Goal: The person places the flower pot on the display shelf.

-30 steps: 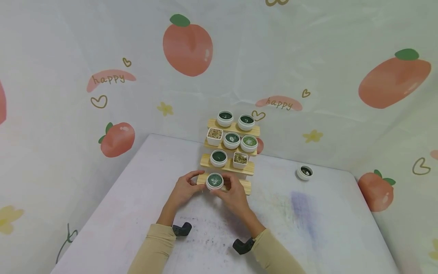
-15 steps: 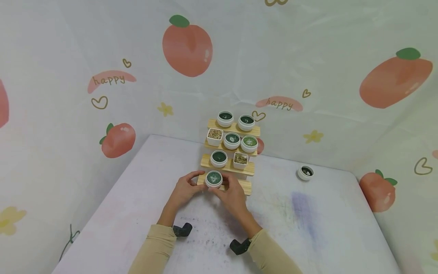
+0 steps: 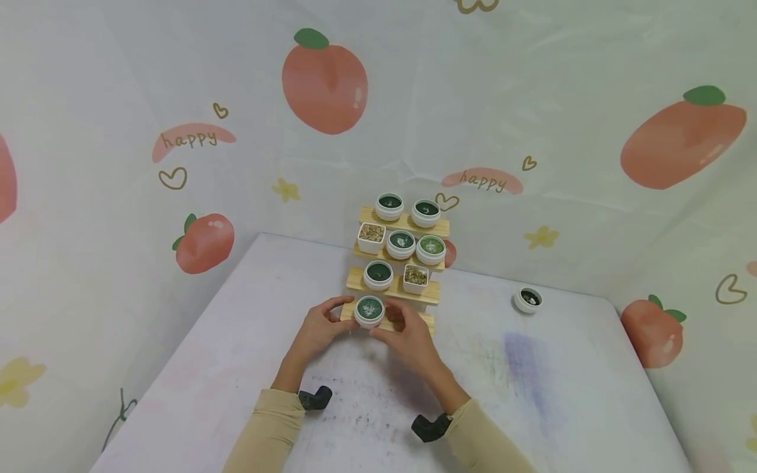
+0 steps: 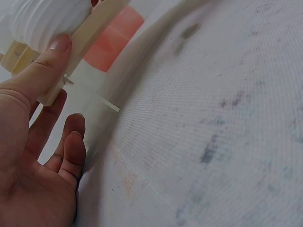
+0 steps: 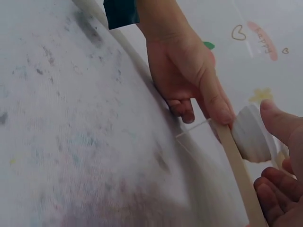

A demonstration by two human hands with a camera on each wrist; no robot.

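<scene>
A round white pot (image 3: pixel 369 312) with a speckled dark green top sits at the left of the lowest step of a wooden tiered stand (image 3: pixel 424 320). My left hand (image 3: pixel 318 328) grips that step's left end, its thumb (image 4: pixel 57 49) on the plank's edge beside the ribbed white pot. On the pot's other side is my right hand (image 3: pixel 411 335), thumb and fingers spread around it. In the right wrist view, the right thumb (image 5: pixel 278 116) is near the pot's rim with the fingers loosely bent. Whether the thumb still touches is hard to tell.
Higher steps hold several round pots with dark or light green tops, such as the light green one (image 3: pixel 431 248), and square pots of grainy filling, like the left one (image 3: pixel 371 237). Another white pot (image 3: pixel 527 300) stands alone at the right. A printed cloth wall (image 3: pixel 491 217) backs the table.
The pot has shifted slightly left on the lowest step. My right hand has loosened from it and drawn a little to the right. My left hand keeps its place.
</scene>
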